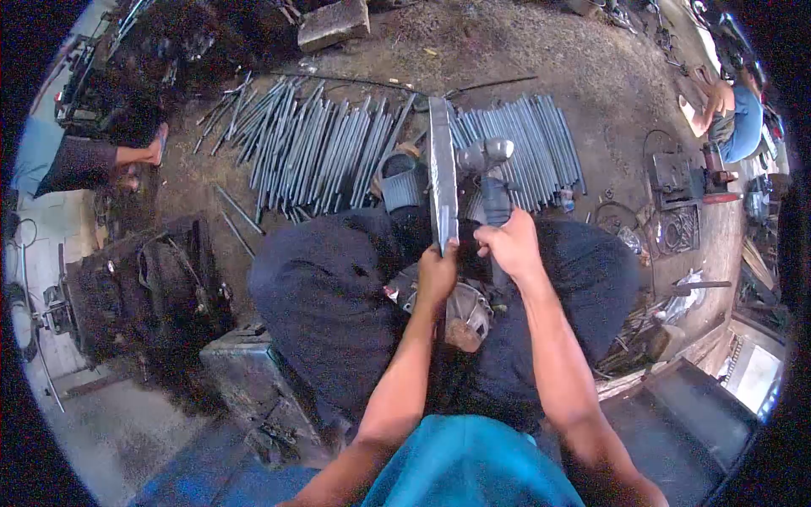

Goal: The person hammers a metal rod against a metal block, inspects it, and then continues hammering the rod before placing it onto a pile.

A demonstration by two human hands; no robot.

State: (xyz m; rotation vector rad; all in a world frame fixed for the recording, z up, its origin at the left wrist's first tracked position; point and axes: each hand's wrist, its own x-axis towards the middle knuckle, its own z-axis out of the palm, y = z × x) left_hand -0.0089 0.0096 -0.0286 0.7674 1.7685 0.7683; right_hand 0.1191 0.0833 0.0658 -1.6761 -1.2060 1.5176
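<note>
My left hand (437, 272) is closed round the lower end of a long flat metal bar (443, 169), which stands up away from me between my knees. Just to its right, my right hand (511, 245) is closed on the dark handle of a power tool (496, 200). The tool's shiny metal head (486, 155) is close to the bar's right side; whether they touch is unclear. Beyond the bar, metal rods lie in a left row (317, 152) and a right row (532, 144). A sandalled foot (400, 180) shows left of the bar.
One person (93, 160) is at the far left, another (735, 118) at the far right. A stone block (334, 24) lies at the top. A metal box (258, 380) is at lower left. Tools and a red-based vise-like device (716, 182) stand at right.
</note>
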